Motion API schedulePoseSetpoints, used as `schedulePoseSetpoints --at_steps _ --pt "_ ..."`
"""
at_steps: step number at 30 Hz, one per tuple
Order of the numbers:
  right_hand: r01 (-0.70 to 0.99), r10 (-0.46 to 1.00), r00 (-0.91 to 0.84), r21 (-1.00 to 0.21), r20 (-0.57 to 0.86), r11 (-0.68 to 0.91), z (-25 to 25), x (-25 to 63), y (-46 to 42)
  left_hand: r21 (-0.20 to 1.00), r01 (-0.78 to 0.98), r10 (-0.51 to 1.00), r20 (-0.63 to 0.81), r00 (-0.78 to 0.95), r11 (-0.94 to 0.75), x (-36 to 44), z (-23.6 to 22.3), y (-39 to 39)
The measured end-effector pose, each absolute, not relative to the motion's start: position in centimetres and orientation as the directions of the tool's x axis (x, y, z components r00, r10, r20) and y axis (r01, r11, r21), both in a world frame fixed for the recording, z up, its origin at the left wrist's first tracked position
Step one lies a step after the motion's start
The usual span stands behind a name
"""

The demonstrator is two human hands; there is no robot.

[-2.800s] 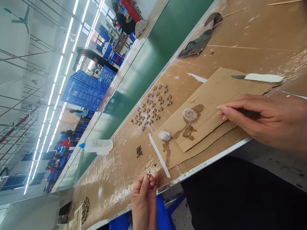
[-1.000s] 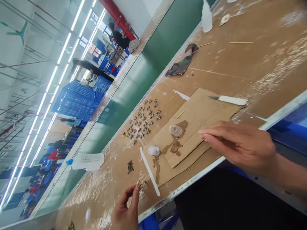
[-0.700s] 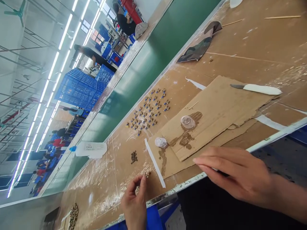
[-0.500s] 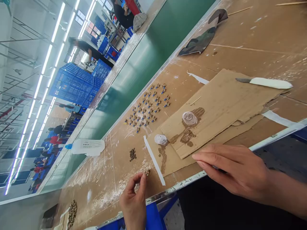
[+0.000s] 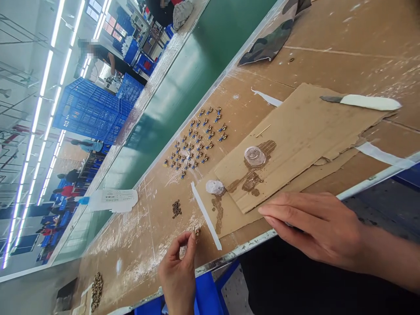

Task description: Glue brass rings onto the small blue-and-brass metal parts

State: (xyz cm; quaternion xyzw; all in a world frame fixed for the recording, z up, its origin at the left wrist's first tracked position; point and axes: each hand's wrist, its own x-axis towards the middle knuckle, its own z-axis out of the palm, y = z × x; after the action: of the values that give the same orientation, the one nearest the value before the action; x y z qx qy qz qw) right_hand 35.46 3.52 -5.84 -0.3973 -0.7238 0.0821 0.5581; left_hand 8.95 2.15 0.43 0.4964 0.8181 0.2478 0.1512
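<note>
My left hand [image 5: 179, 273] is at the table's near edge, thumb and forefinger curled towards a small brass part [image 5: 197, 230] lying on the table; whether they touch it I cannot tell. My right hand [image 5: 316, 227] lies over the near edge beside the cardboard sheet [image 5: 295, 140], fingers stretched out together, with something thin and dark half hidden under them. Rows of several small blue-and-brass parts [image 5: 197, 139] stand further out. A small heap of brass parts [image 5: 176, 208] lies between them and my left hand.
Two clear round lids [image 5: 254, 155] [image 5: 215, 187] sit on the glue-stained cardboard. A white-handled knife [image 5: 364, 102] lies at its far right. A white strip [image 5: 206, 215], a camouflage cloth [image 5: 269, 41], a glue bottle [image 5: 111, 200] and a green conveyor belt [image 5: 197, 83] are around. People work in the background.
My right hand has drawn back from the cardboard to the table's near edge. My left hand's fingers have parted from a pinch into a loose curl by the brass part.
</note>
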Motion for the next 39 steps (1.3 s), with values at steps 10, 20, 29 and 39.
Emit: schedulePoseSetpoints --at_steps 10,20,29,39 --pt "0.461 0.68 -0.07 -0.581 0.73 0.671 -5.9 35.5 3.4 0.543 0.733 0.881 -0.027 -0.473 0.41 8.8 0.4 2.0" --pt "0.461 0.686 -0.07 -0.586 0.724 0.666 -5.9 35.4 3.5 0.469 0.776 0.886 -0.031 -0.462 0.421 8.7 0.4 2.3" --pt "0.446 0.686 -0.071 -0.592 0.725 0.671 -6.0 35.5 3.4 0.397 0.792 0.874 -0.058 -0.482 0.463 9.6 1.1 2.7" --pt "0.452 0.686 -0.065 -0.592 0.724 0.668 -6.1 35.5 3.4 0.215 0.933 0.954 0.017 -0.3 0.29 10.2 1.6 3.6"
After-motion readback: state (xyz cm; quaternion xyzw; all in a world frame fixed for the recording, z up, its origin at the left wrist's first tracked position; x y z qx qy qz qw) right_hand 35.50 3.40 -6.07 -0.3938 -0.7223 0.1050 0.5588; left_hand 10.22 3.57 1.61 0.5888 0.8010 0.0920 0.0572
